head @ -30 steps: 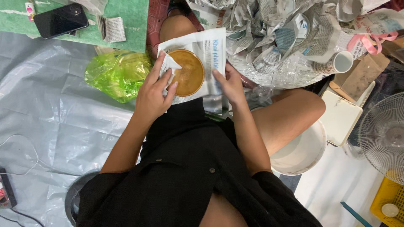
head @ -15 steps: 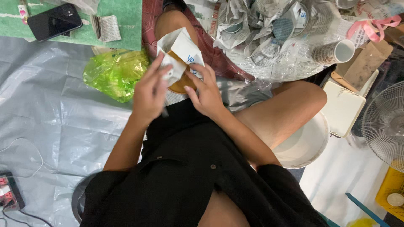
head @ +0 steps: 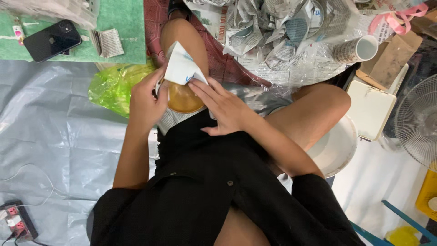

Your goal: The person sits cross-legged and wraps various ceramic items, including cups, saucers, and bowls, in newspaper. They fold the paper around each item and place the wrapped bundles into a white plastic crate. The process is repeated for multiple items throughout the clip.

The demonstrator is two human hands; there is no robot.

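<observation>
A round brown bowl (head: 184, 100) rests on my lap, partly wrapped in a sheet of newspaper (head: 181, 68). My left hand (head: 145, 102) grips the bowl's left side and the paper's edge. My right hand (head: 223, 107) presses a folded flap of the paper over the bowl's top and right rim. The lower part of the sheet lies under the bowl on my black clothing. Most of the bowl's far side is hidden by the fold.
A green plastic bag (head: 114, 89) lies left of my knee. A black phone (head: 52, 40) sits on a green mat. Crumpled newspaper bundles (head: 273, 27) and a patterned cup (head: 357, 49) lie ahead. At right are a white basin (head: 339, 148) and a fan (head: 416, 120). A power strip (head: 16, 221) is at bottom left.
The newspaper, flat under the bowl a second ago, has been folded up over it. Both hands have closed in on the bowl, and the right hand now presses the flap down.
</observation>
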